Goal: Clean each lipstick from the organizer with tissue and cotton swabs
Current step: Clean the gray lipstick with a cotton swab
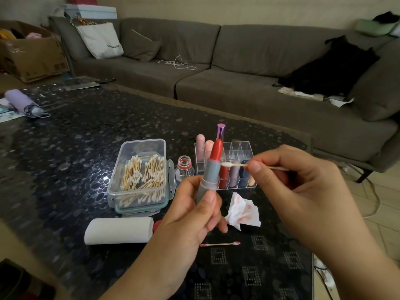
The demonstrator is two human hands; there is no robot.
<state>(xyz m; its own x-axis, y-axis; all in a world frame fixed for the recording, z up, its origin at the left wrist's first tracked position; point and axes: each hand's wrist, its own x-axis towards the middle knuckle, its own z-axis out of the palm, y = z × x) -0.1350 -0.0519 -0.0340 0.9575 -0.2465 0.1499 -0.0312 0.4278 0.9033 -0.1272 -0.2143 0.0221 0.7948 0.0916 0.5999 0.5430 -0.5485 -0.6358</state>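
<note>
The open red lipstick (213,167) stands upright above the desk (86,131), its grey tube gripped by the left hand (190,211). The right hand (303,182) pinches a cotton swab (238,164) whose white tip touches the tube's rim at the base of the red bullet. The step in hand looks like swabbing that collar; next the tip likely needs a light sweep round the rim without denting the bullet. Behind stands the clear organizer (240,161) with more lipsticks, beside an open bottle (184,167) and a box of swabs (140,176). A stained tissue (242,210), a used swab (219,244) and a tissue pack (119,230) lie nearer. A grey sofa (216,68) runs behind.
</note>
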